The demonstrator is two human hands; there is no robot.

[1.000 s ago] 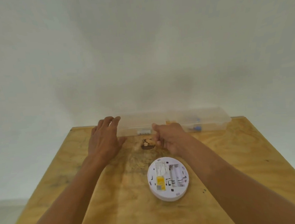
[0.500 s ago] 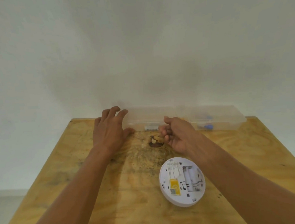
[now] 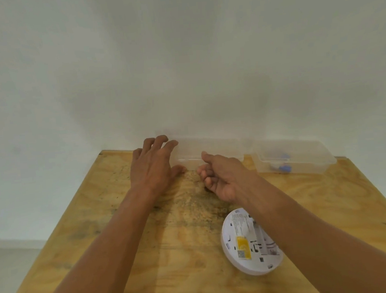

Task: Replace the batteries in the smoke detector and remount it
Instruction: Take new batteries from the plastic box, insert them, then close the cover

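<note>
Smoke detector (image 3: 248, 243) lies back-up, near right on the table (image 3: 125, 244). Left hand (image 3: 151, 167), fingers spread, touches the far clear box (image 3: 210, 149); right hand (image 3: 222, 176) hovers loosely curled, holding nothing.

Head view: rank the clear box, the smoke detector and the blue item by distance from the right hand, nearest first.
From the right hand:
1. Clear box, just beyond the fingertips, at the table's far edge.
2. Smoke detector, nearer the camera, partly under the forearm.
3. Blue item, far right, inside the right-hand compartment.
</note>
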